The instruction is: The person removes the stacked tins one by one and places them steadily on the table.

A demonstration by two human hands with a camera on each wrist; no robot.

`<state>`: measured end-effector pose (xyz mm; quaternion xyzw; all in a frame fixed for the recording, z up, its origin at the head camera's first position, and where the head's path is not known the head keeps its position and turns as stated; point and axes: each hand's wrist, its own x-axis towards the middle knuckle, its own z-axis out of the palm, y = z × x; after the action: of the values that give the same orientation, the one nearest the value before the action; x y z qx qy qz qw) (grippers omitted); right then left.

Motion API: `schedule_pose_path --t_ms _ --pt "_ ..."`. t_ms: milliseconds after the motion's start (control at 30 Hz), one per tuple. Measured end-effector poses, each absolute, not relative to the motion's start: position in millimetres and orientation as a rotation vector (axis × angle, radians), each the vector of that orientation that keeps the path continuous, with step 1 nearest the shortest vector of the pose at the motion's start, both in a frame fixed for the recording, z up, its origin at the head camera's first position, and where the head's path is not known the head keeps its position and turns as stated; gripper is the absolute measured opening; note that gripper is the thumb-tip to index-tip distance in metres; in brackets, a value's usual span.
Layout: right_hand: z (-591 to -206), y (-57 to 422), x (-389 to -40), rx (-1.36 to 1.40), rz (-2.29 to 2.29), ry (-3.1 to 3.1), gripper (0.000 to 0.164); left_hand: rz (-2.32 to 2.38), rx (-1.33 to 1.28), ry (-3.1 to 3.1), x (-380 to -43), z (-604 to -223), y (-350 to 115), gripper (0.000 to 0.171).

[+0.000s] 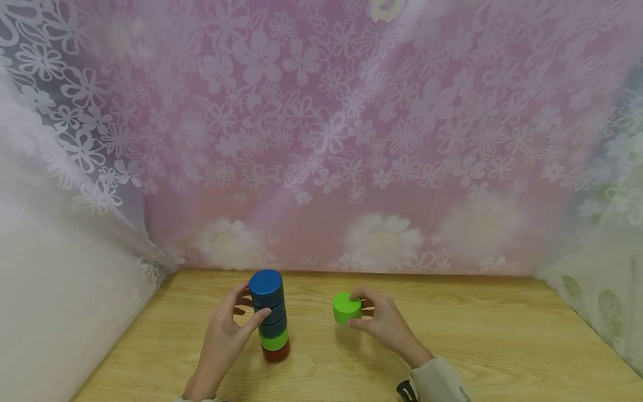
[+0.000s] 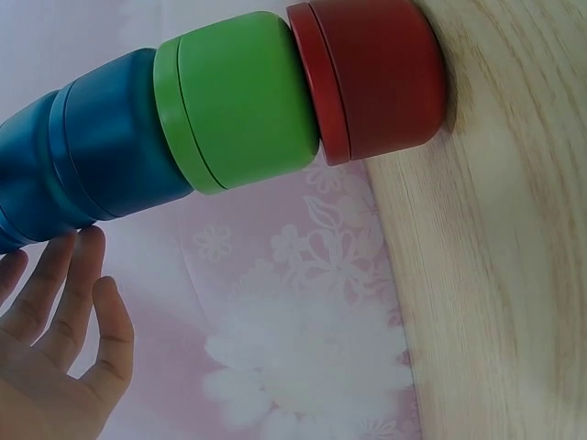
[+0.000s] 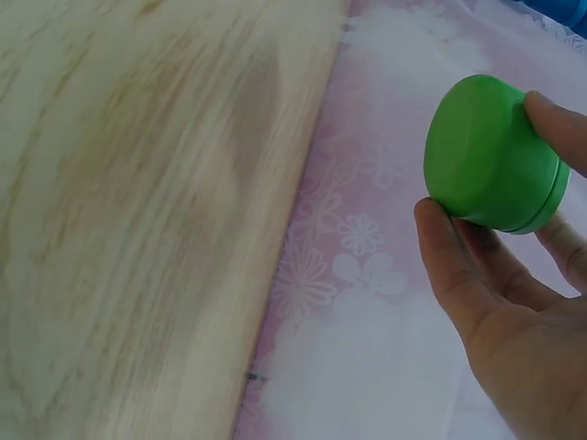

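A stack of round lidded tins stands upright on the table, with a red tin (image 1: 276, 352) at the bottom and a green tin (image 1: 274, 338) on top of it. Above these sit blue tins (image 1: 266, 283). My left hand (image 1: 224, 335) holds the stack at its blue part, thumb on the near side and fingers behind. In the left wrist view, fingertips of the left hand (image 2: 69, 330) touch a blue tin (image 2: 124, 133). Off to the right, my right hand (image 1: 387, 324) pinches another green tin (image 1: 346, 309) above the table. The right wrist view shows this green tin (image 3: 495, 156) between thumb and fingers.
The wooden table (image 1: 477, 329) reaches back to a pink flowered curtain (image 1: 326, 139). Pale cloth (image 1: 60, 268) hangs along the left side, and more flowered cloth (image 1: 608, 245) along the right.
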<state>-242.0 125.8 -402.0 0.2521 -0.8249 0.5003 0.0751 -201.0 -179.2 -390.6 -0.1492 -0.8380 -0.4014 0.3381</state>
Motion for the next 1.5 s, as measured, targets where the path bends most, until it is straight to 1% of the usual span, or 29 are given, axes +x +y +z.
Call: schedule_pose_path --t_ms 767,967,1500 --pt "-413 127 -244 0.791 1.401 -2.611 0.033 -1.033 -0.444 -2.153 -202 -389 -180 0.057" --pt "-415 129 -245 0.768 1.36 -2.703 0.034 -1.042 -0.418 -2.169 -202 -392 -180 0.059" --pt "-420 130 -250 0.849 1.361 -2.788 0.035 -1.044 -0.401 -2.179 -203 -392 -180 0.06"
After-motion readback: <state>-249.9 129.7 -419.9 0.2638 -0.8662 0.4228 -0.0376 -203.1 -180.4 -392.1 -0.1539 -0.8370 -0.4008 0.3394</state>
